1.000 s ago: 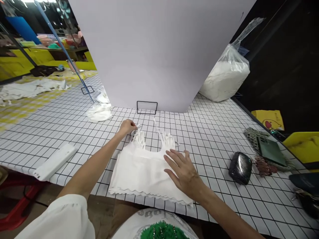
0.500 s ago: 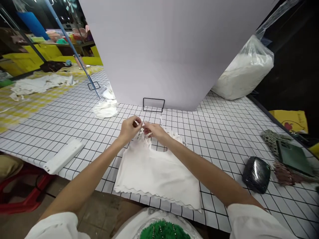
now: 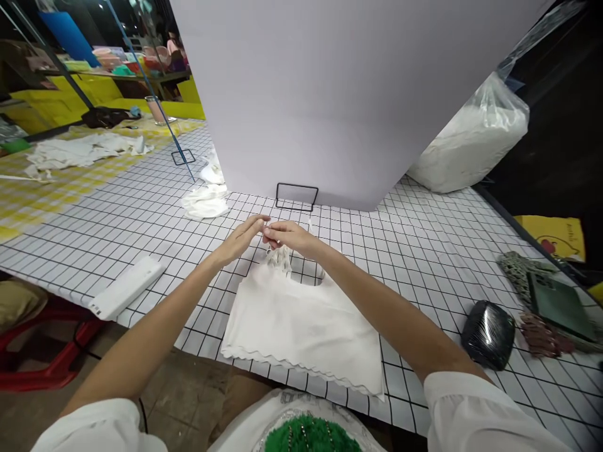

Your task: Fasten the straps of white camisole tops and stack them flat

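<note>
A white sleeveless top (image 3: 304, 320) with a scalloped hem lies flat before me, its neck opening pointing away and gathered straps at the shoulders. More than one layer shows along its edge. Above the left shoulder strap (image 3: 279, 257), my right hand (image 3: 292, 237) is closed in a pinch at the strap's upper end. What sits between the fingertips is mostly hidden. My left hand (image 3: 242, 238) meets those fingertips from the other side, its fingers stretched out and nothing plainly held in them.
A grey-white panel (image 3: 301, 107) on a black wire foot (image 3: 296, 196) stands behind the top. White cloth pieces (image 3: 206, 201) and a white power strip (image 3: 127, 287) lie leftward. Rightward are a black wrapped bundle (image 3: 488, 334), a green phone (image 3: 560, 307) and a stuffed plastic bag (image 3: 475, 138).
My left hand has gone from a curled pinch to stretched fingers. My right hand stays pinched near the strap. The whole view has shifted slightly.
</note>
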`<state>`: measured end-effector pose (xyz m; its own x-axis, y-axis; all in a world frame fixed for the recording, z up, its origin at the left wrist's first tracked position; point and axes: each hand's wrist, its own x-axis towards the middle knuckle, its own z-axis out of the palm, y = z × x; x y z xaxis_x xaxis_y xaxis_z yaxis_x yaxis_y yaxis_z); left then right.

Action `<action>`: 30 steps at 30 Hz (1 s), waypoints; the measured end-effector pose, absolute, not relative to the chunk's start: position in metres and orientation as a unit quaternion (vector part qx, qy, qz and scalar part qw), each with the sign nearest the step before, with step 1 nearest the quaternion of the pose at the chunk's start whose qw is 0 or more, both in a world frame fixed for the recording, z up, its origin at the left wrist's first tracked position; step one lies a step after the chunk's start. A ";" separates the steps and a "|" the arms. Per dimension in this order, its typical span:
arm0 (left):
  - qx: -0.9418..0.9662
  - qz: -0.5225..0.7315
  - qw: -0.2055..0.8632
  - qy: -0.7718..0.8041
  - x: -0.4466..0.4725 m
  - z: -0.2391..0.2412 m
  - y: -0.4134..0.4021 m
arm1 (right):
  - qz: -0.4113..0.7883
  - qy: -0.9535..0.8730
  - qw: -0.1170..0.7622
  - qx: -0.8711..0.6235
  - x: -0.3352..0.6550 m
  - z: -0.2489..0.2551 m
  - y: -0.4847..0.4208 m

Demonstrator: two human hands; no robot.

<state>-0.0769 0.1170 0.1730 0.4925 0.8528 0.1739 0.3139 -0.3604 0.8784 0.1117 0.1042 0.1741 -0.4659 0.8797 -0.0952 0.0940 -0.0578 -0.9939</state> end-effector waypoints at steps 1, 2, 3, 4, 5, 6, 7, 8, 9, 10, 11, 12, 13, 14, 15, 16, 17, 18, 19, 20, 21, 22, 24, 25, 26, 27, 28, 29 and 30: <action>0.744 0.294 0.465 0.379 -0.079 0.176 0.117 | 0.600 -0.621 0.311 -0.396 0.111 0.178 0.104; 0.730 0.275 0.503 0.374 -0.081 0.179 0.116 | 0.597 -0.633 0.299 -0.390 0.111 0.182 0.104; 0.715 0.264 0.531 0.371 -0.083 0.180 0.113 | 0.597 -0.642 0.288 -0.385 0.111 0.185 0.103; 0.698 0.258 0.553 0.375 -0.086 0.181 0.109 | 0.596 -0.650 0.279 -0.382 0.111 0.187 0.103; 0.680 0.256 0.568 0.386 -0.090 0.181 0.104 | 0.594 -0.655 0.271 -0.380 0.111 0.189 0.102; 0.663 0.253 0.578 0.403 -0.095 0.180 0.099 | 0.593 -0.657 0.266 -0.381 0.112 0.191 0.102; 0.649 0.250 0.583 0.420 -0.100 0.179 0.093 | 0.593 -0.657 0.264 -0.384 0.113 0.191 0.102; 0.638 0.246 0.586 0.435 -0.105 0.179 0.087 | 0.592 -0.655 0.263 -0.389 0.114 0.191 0.102; 0.629 0.244 0.588 0.446 -0.111 0.177 0.080 | 0.589 -0.653 0.265 -0.395 0.114 0.191 0.102; 0.621 0.245 0.590 0.454 -0.117 0.176 0.075 | 0.585 -0.654 0.268 -0.399 0.115 0.189 0.102; 0.612 0.248 0.594 0.461 -0.122 0.174 0.070 | 0.579 -0.656 0.271 -0.401 0.116 0.188 0.103; 0.601 0.251 0.597 0.468 -0.127 0.172 0.065 | 0.572 -0.661 0.273 -0.402 0.117 0.187 0.104; 0.589 0.256 0.600 0.476 -0.132 0.171 0.061 | 0.565 -0.666 0.276 -0.403 0.118 0.185 0.105; 0.579 0.261 0.602 0.484 -0.136 0.170 0.058 | 0.559 -0.670 0.277 -0.403 0.120 0.183 0.106; 0.568 0.266 0.605 0.491 -0.139 0.170 0.055 | 0.552 -0.673 0.275 -0.408 0.121 0.182 0.107; 0.557 0.271 0.608 0.496 -0.141 0.170 0.052 | 0.541 -0.678 0.270 -0.418 0.123 0.181 0.107; 0.546 0.277 0.612 0.500 -0.142 0.171 0.050 | 0.522 -0.685 0.262 -0.434 0.123 0.180 0.107; 0.535 0.284 0.615 0.505 -0.141 0.173 0.048 | 0.495 -0.696 0.256 -0.452 0.123 0.180 0.105; 0.524 0.289 0.617 0.511 -0.139 0.175 0.046 | 0.469 -0.709 0.251 -0.464 0.122 0.180 0.102; 0.517 0.293 0.618 0.515 -0.135 0.177 0.045 | 0.456 -0.719 0.251 -0.461 0.120 0.179 0.098; 0.515 0.296 0.618 0.516 -0.131 0.179 0.044 | 0.463 -0.726 0.254 -0.440 0.116 0.179 0.093; 0.518 0.295 0.618 0.512 -0.127 0.181 0.043 | 0.490 -0.727 0.260 -0.405 0.111 0.179 0.086; 0.533 0.287 0.625 0.494 -0.119 0.182 0.042 | 0.554 -0.708 0.281 -0.335 0.101 0.177 0.073; 0.541 0.280 0.630 0.482 -0.116 0.183 0.042 | 0.564 -0.698 0.299 -0.325 0.097 0.176 0.068; 0.547 0.275 0.634 0.472 -0.114 0.182 0.042 | 0.555 -0.692 0.321 -0.333 0.094 0.174 0.063; 0.552 0.272 0.635 0.467 -0.113 0.182 0.042 | 0.532 -0.690 0.342 -0.352 0.092 0.172 0.059; 0.555 0.272 0.633 0.466 -0.112 0.181 0.042 | 0.508 -0.690 0.359 -0.371 0.091 0.170 0.057; 0.558 0.274 0.627 0.471 -0.112 0.181 0.041 | 0.491 -0.690 0.369 -0.384 0.092 0.167 0.055; 0.560 0.276 0.618 0.477 -0.111 0.180 0.041 | 0.486 -0.689 0.373 -0.388 0.093 0.166 0.054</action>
<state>-0.1107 0.0409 0.1803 0.3930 0.8759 -0.2798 0.1924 0.2192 0.9565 0.0929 0.0539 0.1656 -0.4219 0.8963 0.1366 0.1716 0.2269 -0.9587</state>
